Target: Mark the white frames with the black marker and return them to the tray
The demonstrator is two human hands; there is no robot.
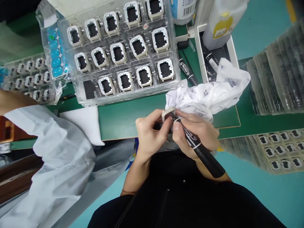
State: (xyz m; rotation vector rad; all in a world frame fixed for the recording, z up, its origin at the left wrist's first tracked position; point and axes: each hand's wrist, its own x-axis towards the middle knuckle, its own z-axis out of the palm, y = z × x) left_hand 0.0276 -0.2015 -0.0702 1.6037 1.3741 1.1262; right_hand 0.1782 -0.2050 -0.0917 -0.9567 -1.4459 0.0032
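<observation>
Between the thumb and fingers of my left hand (150, 133) is a small beige watch-case-like frame (169, 111), held near the table's front edge. My right hand (198, 129) grips a black marker pen (201, 150), its tip meeting the inside of the frame; the fingers partly cover the contact spot. Just beyond my hands lies a crumpled white cloth (201, 96) with dark smudges. Further back, a clear plastic tray (99, 100) carries rows of similar frames, and the pocket at its near left corner (89, 89) has no frame in it.
Another marker (187, 69) lies right of the tray, beside a white box (234, 50) holding a bottle (223, 23). Stacked trays (280, 69) stand at the right. At left a co-worker's sleeve (61, 155) reaches near a folded white cloth (83, 122) and a second tray (30, 76).
</observation>
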